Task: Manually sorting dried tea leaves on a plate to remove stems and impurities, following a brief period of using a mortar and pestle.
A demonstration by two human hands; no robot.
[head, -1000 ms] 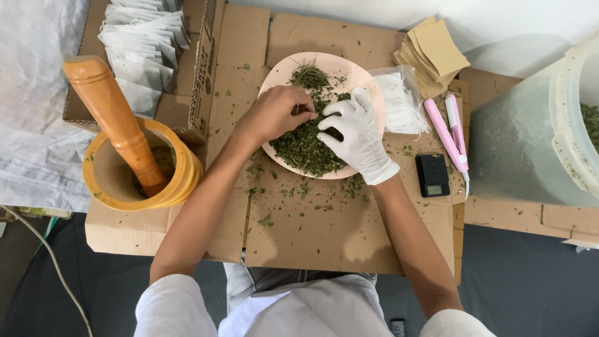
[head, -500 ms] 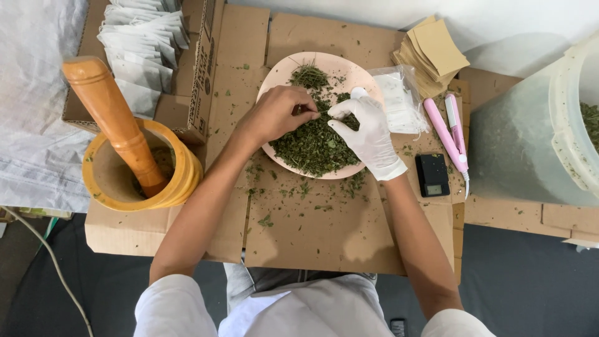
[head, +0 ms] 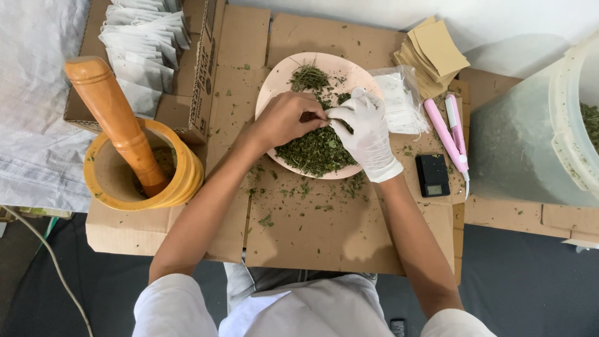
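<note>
Pinching dried herbs (head: 315, 153) on the pink plate (head: 281, 75) at frame centre, my bare left hand (head: 288, 118) and gloved right hand (head: 363, 134) close fingertips together; next I'd lift gently.

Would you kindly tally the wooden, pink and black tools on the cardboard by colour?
Orange-brown wood: 2, the wooden pestle and round wooden mortar
Pink: 2, the round pink plate and pink clamp sealer
Black: 1, the small black scale
Total: 5
</note>
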